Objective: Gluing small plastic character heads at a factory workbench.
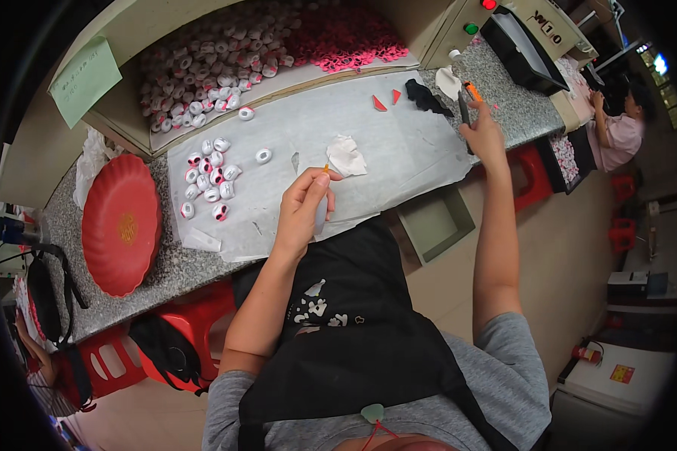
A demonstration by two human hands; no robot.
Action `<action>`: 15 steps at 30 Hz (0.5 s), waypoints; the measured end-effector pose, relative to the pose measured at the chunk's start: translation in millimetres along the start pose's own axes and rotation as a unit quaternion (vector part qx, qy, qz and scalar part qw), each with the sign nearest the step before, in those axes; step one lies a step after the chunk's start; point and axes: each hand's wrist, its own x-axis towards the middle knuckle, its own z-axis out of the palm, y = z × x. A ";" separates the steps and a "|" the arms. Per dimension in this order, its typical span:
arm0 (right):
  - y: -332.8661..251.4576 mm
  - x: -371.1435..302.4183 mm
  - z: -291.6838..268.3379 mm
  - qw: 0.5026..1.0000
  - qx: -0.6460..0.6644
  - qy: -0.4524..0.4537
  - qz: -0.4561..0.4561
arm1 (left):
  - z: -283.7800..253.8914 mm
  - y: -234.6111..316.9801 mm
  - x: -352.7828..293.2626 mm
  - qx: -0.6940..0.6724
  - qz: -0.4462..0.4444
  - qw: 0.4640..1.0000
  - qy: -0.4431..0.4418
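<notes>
While the right hand (484,137) is wrapping its fingers round a dark tool (463,113) at the counter's far right, the left hand (305,197) is pinching a small orange tip (326,167) between thumb and forefinger, above the paper's (256,199) near side. That fingertip pinch is probably leaving the end exposed for fine handling — and the right arm is stretching wide, seemingly because the dark tool is standing off the paper, beside an orange tool (472,92) and a white scrap (448,81). White pieces (217,158) are clustering at left, perhaps for easy reach, while a crumpled cloth (346,155) is lying just beyond the left hand. The tip is looking slim and yellowish; whether the pale shape (321,216) below the fingers is belonging to it, I cannot tell — the dark tool is looking straight and narrow
</notes>
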 end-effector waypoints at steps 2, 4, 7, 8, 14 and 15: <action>-8.2 -12.2 18.5 1.000 -0.002 0.002 0.006 | 1.6 -0.1 -0.2 -0.002 -0.002 1.000 0.001; -5.8 -16.8 38.4 0.996 -0.071 0.045 -0.017 | 3.3 0.1 1.3 0.001 0.012 1.000 -0.011; -16.0 -12.9 41.6 0.995 -0.089 0.047 0.022 | -0.5 0.6 -1.7 -0.002 0.016 1.000 -0.007; -21.7 -11.4 37.5 0.994 -0.100 0.044 0.030 | -2.5 0.6 -3.0 0.000 0.018 1.000 -0.005; -41.0 13.7 46.9 0.978 -0.161 0.098 -0.085 | -7.7 6.1 -4.4 -0.017 0.021 1.000 0.014; -41.4 25.5 51.9 0.976 -0.198 0.048 -0.082 | -9.2 6.6 -4.7 -0.017 0.027 0.999 0.011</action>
